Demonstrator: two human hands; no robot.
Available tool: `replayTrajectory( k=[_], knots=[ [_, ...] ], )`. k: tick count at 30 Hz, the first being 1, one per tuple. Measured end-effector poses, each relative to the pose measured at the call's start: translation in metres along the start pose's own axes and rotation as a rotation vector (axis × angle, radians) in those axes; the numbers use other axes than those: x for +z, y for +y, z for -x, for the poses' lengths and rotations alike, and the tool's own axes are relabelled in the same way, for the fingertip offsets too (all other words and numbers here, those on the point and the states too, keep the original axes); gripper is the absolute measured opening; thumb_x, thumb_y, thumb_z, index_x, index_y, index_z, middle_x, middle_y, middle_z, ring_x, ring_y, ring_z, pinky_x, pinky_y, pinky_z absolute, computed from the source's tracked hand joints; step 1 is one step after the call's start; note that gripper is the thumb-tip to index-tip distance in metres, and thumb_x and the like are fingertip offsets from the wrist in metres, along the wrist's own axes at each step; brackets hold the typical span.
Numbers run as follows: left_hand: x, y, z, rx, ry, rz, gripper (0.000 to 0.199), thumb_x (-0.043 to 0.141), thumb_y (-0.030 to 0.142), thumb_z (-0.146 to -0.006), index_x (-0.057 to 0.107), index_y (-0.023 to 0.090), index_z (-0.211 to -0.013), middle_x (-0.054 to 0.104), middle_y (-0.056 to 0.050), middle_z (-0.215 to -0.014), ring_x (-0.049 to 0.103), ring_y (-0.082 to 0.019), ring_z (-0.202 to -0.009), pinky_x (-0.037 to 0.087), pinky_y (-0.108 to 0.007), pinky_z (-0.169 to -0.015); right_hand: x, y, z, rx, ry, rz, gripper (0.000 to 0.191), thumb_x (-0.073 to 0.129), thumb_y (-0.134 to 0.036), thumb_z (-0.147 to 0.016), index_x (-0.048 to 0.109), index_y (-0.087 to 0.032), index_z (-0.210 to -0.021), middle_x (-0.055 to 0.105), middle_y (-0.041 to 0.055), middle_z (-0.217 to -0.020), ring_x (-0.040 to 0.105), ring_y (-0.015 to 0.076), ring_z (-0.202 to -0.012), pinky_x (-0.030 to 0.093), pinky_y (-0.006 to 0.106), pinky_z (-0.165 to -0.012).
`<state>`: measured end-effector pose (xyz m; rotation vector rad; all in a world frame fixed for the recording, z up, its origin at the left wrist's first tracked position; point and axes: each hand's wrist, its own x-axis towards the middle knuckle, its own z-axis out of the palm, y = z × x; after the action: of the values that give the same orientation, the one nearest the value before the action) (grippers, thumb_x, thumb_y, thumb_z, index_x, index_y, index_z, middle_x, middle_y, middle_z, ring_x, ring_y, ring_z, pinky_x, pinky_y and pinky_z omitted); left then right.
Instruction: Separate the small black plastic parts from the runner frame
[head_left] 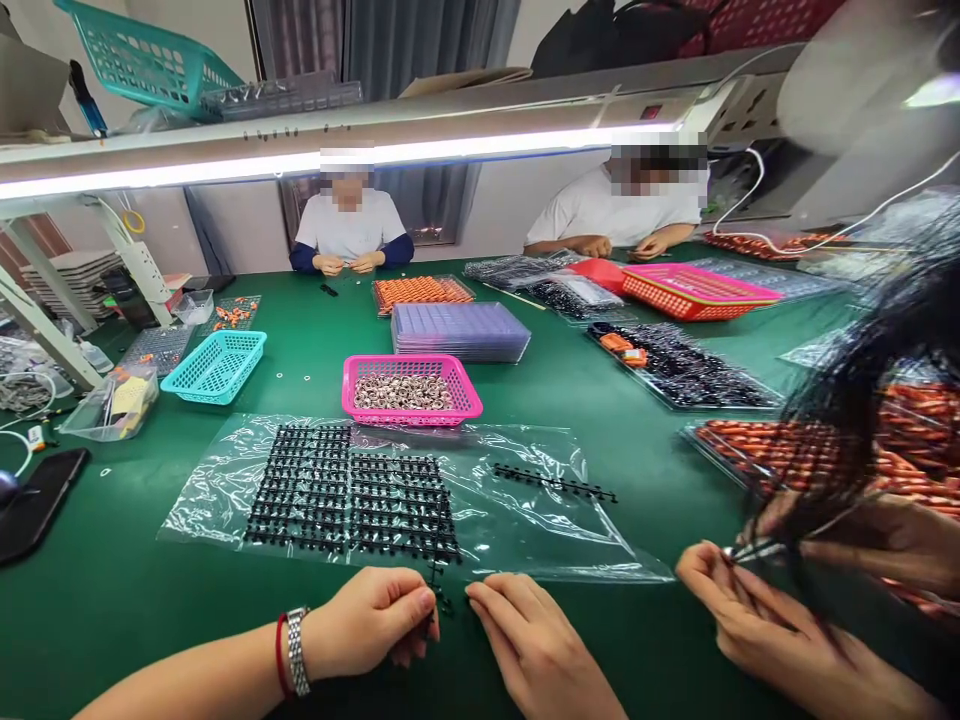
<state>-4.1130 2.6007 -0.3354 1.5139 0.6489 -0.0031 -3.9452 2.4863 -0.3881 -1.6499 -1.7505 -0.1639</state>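
My left hand [375, 618], with a silver watch and a red band at the wrist, is closed on a thin black plastic strip [437, 590] with small side prongs. Just right of it, my right hand [529, 635] has its fingers pressed together, tips near the strip; anything between them is too small to make out. Beyond both hands, rows of black strips [352, 495] lie on a clear plastic sheet [517, 540]. A separate black strip [555, 483] rests on the sheet's right part. Behind the sheet stands a pink basket [412, 415] of small metallic rings.
A co-worker's hands [772, 610] work close at the right, beside trays of orange parts [780, 450]. A phone [41, 500] and a turquoise basket [217, 368] are at the left. Stacked clear trays [459, 332] stand behind the pink basket. Two people sit across the table.
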Motion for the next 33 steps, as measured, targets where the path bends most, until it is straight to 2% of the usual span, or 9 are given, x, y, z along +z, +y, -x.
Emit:
replayTrajectory(
  k=[3, 6, 10, 12, 15, 21, 24, 28, 33],
  knots=[
    [0.001, -0.001, 0.0, 0.014, 0.019, -0.073, 0.052, 0.04, 0.065, -0.082, 0.051, 0.015, -0.072, 0.048, 0.002, -0.058, 0.045, -0.008, -0.049, 0.037, -0.019, -0.045, 0.003, 0.0, 0.003, 0.048, 0.0, -0.071, 0.019, 0.041, -0.018, -0.094, 0.06, -0.02, -0.092, 0.06, 0.0054, -0.081, 0.057, 0.019, -0.071, 0.051, 0.034, -0.065],
    [0.001, -0.002, 0.001, 0.036, 0.018, -0.129, 0.044, 0.039, 0.056, -0.086, 0.052, 0.015, -0.074, 0.048, 0.001, -0.06, 0.046, -0.009, -0.051, 0.037, -0.019, -0.046, -0.001, -0.006, -0.001, 0.19, -0.006, -0.292, 0.013, 0.048, -0.023, -0.093, 0.061, -0.022, -0.09, 0.06, 0.0032, -0.083, 0.059, 0.0171, -0.076, 0.05, 0.029, -0.067],
    [0.002, -0.002, 0.001, 0.089, -0.012, -0.224, 0.039, 0.038, 0.048, -0.089, 0.052, 0.015, -0.074, 0.05, 0.001, -0.063, 0.046, -0.01, -0.055, 0.038, -0.019, -0.05, -0.009, -0.02, -0.014, 0.384, -0.121, -0.659, 0.015, 0.051, -0.028, -0.092, 0.063, -0.022, -0.085, 0.061, 0.001, -0.082, 0.06, 0.0142, -0.077, 0.049, 0.024, -0.069],
    [0.002, -0.002, 0.0, 0.111, -0.016, -0.271, 0.04, 0.039, 0.05, -0.089, 0.051, 0.015, -0.073, 0.049, 0.001, -0.065, 0.046, -0.01, -0.057, 0.037, -0.02, -0.052, -0.011, -0.025, -0.018, 0.422, -0.144, -0.733, 0.017, 0.051, -0.029, -0.091, 0.062, -0.02, -0.08, 0.06, 0.0007, -0.078, 0.058, 0.0136, -0.073, 0.047, 0.024, -0.067],
    [0.001, -0.003, -0.003, 0.122, 0.022, -0.285, 0.046, 0.041, 0.058, -0.086, 0.049, 0.016, -0.072, 0.046, 0.001, -0.065, 0.045, -0.01, -0.058, 0.035, -0.021, -0.052, -0.01, -0.028, -0.02, 0.385, -0.113, -0.686, 0.014, 0.053, -0.024, -0.089, 0.06, -0.018, -0.079, 0.059, 0.0012, -0.076, 0.057, 0.0131, -0.072, 0.046, 0.023, -0.065],
    [0.002, -0.009, -0.009, 0.017, 0.014, -0.022, 0.057, 0.048, 0.074, -0.073, 0.045, 0.017, -0.066, 0.042, 0.003, -0.059, 0.041, -0.009, -0.05, 0.032, -0.021, -0.047, -0.001, -0.029, -0.016, -0.016, 0.117, -0.3, 0.012, 0.047, -0.009, -0.087, 0.057, -0.016, -0.085, 0.058, 0.0057, -0.078, 0.052, 0.0158, -0.073, 0.046, 0.026, -0.065],
    [0.004, -0.013, -0.015, -0.039, 0.009, 0.122, 0.061, 0.052, 0.078, -0.064, 0.045, 0.017, -0.063, 0.04, 0.005, -0.052, 0.035, -0.007, -0.043, 0.026, -0.02, -0.041, 0.002, -0.028, -0.016, -0.107, 0.163, -0.175, 0.012, 0.046, -0.007, -0.087, 0.055, -0.016, -0.086, 0.058, 0.0065, -0.077, 0.049, 0.0172, -0.072, 0.044, 0.029, -0.064],
    [0.005, -0.015, -0.016, -0.001, 0.032, 0.079, 0.061, 0.052, 0.078, -0.066, 0.043, 0.017, -0.062, 0.039, 0.005, -0.052, 0.034, -0.007, -0.044, 0.025, -0.02, -0.041, 0.0, -0.027, -0.017, -0.023, 0.138, -0.295, 0.011, 0.047, -0.01, -0.087, 0.053, -0.018, -0.082, 0.056, 0.0054, -0.078, 0.051, 0.0164, -0.074, 0.045, 0.027, -0.064],
    [0.003, -0.009, -0.005, 0.118, 0.079, -0.078, 0.057, 0.046, 0.071, -0.077, 0.048, 0.016, -0.066, 0.039, 0.003, -0.058, 0.04, -0.009, -0.05, 0.029, -0.02, -0.047, -0.01, -0.022, -0.02, 0.291, 0.009, -0.494, 0.013, 0.05, -0.01, -0.085, 0.053, -0.019, -0.076, 0.055, 0.0013, -0.075, 0.054, 0.0129, -0.071, 0.044, 0.023, -0.063]
  ],
)
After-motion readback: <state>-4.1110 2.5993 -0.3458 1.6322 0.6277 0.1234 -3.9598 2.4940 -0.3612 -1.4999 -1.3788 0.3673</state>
